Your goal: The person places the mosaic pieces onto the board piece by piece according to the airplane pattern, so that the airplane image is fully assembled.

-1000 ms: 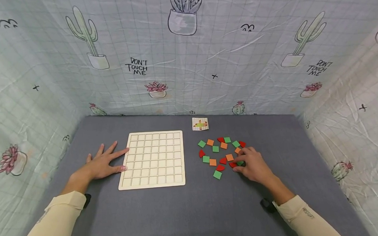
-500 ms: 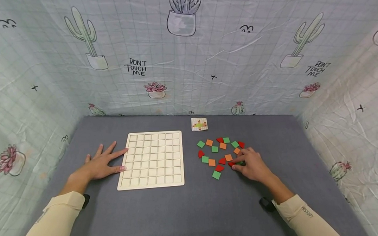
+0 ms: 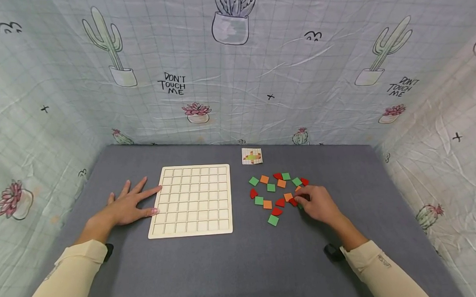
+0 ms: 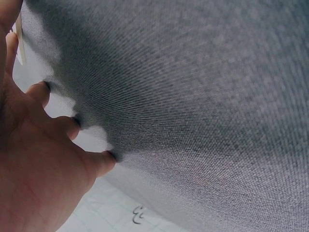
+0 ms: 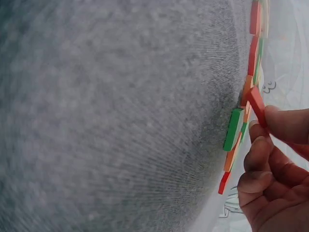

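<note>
My right hand (image 3: 319, 205) pinches a red rounded tile (image 5: 257, 106) between thumb and fingers. In the right wrist view that tile tilts above the cloth, close over the other pieces. A green square tile (image 5: 233, 129) lies beneath, and in the head view the hand partly covers it. My left hand (image 3: 124, 209) is spread flat on the cloth, with index finger and thumb at the left edge of a pale wooden grid board (image 3: 195, 201). Its other fingertips press the cloth in the left wrist view. The board's squares hold no tiles.
Several green, orange and red tiles lie loose right of the board, among them an orange square (image 3: 267, 205) and a green square (image 3: 273, 220). A small picture card (image 3: 252, 156) lies behind them. Patterned fabric (image 3: 235, 77) hangs around the grey table (image 3: 211, 269).
My right hand has taken hold of the red tile and raised it slightly from beside the green one, shifting a little away from me. The left hand stays at the board's edge.
</note>
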Available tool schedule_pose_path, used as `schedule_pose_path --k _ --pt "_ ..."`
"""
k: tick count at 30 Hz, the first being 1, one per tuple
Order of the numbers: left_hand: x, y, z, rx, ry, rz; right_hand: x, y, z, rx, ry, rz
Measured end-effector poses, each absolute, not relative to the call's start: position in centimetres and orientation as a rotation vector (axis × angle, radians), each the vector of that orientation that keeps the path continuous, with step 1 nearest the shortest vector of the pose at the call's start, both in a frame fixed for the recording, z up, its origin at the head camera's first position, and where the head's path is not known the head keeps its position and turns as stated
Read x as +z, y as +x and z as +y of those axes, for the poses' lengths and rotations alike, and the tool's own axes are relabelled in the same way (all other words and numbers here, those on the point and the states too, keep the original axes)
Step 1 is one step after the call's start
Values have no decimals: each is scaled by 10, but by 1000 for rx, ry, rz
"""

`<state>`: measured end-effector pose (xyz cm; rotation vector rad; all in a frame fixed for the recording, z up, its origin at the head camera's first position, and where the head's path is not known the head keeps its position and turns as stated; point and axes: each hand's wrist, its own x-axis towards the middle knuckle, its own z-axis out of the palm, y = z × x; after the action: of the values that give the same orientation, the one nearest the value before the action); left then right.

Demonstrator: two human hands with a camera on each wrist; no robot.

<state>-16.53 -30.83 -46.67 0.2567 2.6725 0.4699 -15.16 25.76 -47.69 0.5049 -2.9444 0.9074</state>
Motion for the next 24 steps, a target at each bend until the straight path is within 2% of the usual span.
schedule_pose_path --k 24 --pt "-475 -164 -312 523 268 2675 -483 -153 254 669 567 -3049"
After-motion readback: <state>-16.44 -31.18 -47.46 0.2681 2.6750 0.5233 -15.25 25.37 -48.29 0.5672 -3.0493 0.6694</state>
